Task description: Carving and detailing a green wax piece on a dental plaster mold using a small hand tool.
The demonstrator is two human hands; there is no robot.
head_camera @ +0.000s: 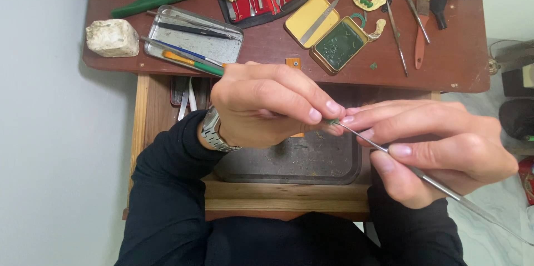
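My left hand (261,105) pinches a small green wax bit (332,122) at the fingertips, above the tray (300,160). My right hand (439,149) grips the thin steel tool (411,168) mid-shaft, tip on the wax. Wax looks soft, light, deformable: hold lightly.

Open yellow hinged tin (328,35) of green wax, mid-desk.

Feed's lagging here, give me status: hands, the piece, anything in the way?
Left hand pinching small green wax bit at fingertips. Right hand gripping thin metal carving tool, tip at the bit. Both over dark tray; nothing between them.
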